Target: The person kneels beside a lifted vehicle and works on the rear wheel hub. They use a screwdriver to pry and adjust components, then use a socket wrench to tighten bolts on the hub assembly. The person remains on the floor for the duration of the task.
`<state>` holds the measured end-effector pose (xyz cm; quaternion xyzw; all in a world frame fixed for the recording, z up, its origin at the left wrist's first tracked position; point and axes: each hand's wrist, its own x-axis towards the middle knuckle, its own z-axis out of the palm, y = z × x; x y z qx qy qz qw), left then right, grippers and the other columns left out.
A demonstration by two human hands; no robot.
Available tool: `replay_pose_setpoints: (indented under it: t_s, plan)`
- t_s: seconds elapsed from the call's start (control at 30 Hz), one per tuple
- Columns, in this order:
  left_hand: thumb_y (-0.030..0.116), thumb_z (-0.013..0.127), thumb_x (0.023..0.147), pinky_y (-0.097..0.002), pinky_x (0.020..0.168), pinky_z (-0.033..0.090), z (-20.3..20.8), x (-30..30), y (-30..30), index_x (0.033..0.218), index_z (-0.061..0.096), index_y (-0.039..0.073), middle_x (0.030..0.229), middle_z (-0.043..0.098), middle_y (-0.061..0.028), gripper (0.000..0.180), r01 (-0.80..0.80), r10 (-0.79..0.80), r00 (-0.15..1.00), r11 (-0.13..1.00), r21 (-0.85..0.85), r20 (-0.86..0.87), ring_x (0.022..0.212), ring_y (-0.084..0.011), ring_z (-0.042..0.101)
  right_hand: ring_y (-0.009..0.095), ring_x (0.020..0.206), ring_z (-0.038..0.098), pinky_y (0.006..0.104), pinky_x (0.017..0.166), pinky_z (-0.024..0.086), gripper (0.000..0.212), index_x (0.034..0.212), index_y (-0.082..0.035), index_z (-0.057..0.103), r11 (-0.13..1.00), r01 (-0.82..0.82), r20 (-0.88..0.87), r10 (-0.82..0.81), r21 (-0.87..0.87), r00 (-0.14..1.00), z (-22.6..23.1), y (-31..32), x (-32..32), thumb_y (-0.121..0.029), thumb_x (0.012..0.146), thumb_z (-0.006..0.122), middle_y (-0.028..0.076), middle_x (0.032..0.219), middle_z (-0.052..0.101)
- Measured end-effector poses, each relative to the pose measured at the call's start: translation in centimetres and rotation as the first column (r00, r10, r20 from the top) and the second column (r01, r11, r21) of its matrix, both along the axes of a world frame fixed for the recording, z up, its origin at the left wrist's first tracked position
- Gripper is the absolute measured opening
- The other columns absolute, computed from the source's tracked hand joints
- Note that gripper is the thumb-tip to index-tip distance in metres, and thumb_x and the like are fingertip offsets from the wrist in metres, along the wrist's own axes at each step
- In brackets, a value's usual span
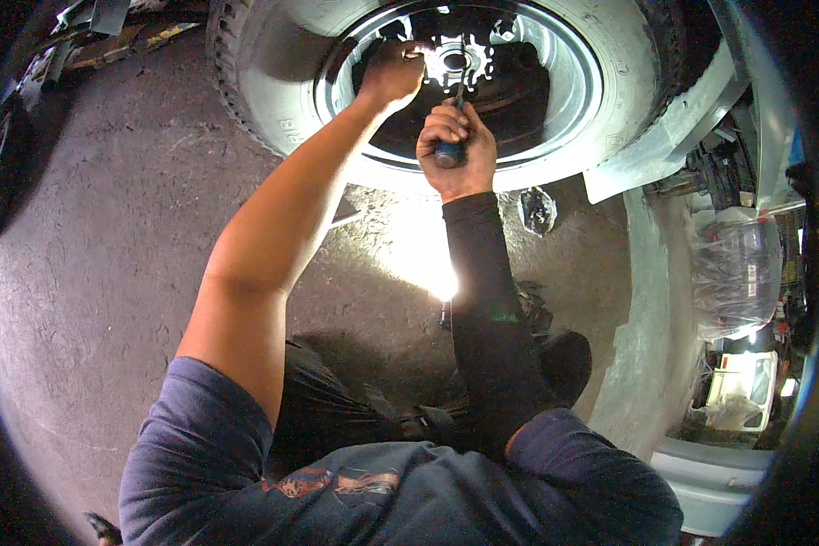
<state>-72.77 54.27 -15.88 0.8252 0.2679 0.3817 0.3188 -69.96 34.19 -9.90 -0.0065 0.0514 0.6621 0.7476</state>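
A wheel with a large tyre fills the top of the head view. In its middle sits a bright, toothed metal hub. My right hand is wrapped round the blue handle of a screwdriver, and its thin shaft points up at the hub's lower side. My left hand reaches inside the wheel's rim, its fingers curled at the left edge of the hub. Whatever those fingers pinch is hidden by the hand and the glare.
A lit work lamp throws glare over the rough concrete floor. Right of my right forearm lies a small dark, shiny object. A plastic-wrapped bundle and a whitish panel stand along the right side.
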Motion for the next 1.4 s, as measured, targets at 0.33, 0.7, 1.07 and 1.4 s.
replay_pose_setpoints:
  t_s: [0.33, 0.7, 1.07, 1.4]
  plan:
    - [0.019, 0.054, 0.102, -0.0458, 0.095, 0.053, -0.7, -0.5, 0.3, 0.118, 0.071, 0.008, 0.117, 0.072, -0.0155, 0.026, -0.085, 0.089, 0.996, 0.934, 0.348, 0.005, 0.107, -0.0356, 0.067, 0.007, 0.052, 0.036, 0.0242, 0.048, 0.031, 0.028, 0.091, -0.014, 0.051, 0.853, 0.333, 0.476, -0.117, -0.401, 0.872, 1.4, 2.2, -2.8, -0.032, 0.111, 0.044, -0.008, 0.065, 0.04]
    - [0.026, 0.063, 0.092, -0.0358, 0.062, 0.056, 1.8, -1.9, -1.5, 0.125, 0.076, 0.014, 0.083, 0.074, -0.0148, 0.038, 0.149, -0.021, 0.977, 0.784, -0.603, 0.214, 0.062, -0.0205, 0.067, 0.016, 0.056, 0.039, 0.0319, 0.058, 0.037, 0.046, 0.071, -0.016, 0.041, 0.746, 0.428, 0.62, -0.025, -0.511, 0.785, 1.5, 5.7, -5.0, -0.045, 0.107, 0.038, -0.002, 0.063, 0.041]
    - [0.019, 0.055, 0.103, -0.0438, 0.094, 0.057, 0.6, -1.0, -0.4, 0.119, 0.074, 0.011, 0.121, 0.072, -0.0171, 0.026, 0.028, -0.029, 0.999, 0.998, 0.061, 0.024, 0.105, -0.0346, 0.071, 0.026, 0.067, 0.07, 0.0413, 0.067, 0.055, 0.035, 0.113, -0.002, 0.067, 0.774, 0.627, 0.625, 0.445, 0.093, -0.641, 0.3, -2.5, 2.7, -0.034, 0.106, 0.055, 0.015, 0.077, 0.068]
    - [0.03, 0.06, 0.09, -0.0436, 0.09, 0.057, -1.6, 0.8, 1.3, 0.118, 0.076, 0.009, 0.11, 0.075, -0.0242, 0.039, -0.094, 0.052, 0.984, 0.966, 0.24, 0.172, 0.098, -0.0383, 0.073, 0.045, 0.08, 0.073, 0.0571, 0.073, 0.059, 0.027, 0.107, -0.014, 0.072, 0.818, 0.525, -0.102, 0.558, 0.236, -0.823, 5.9, -4.4, 5.3, -0.036, 0.1, 0.059, 0.023, 0.085, 0.075]
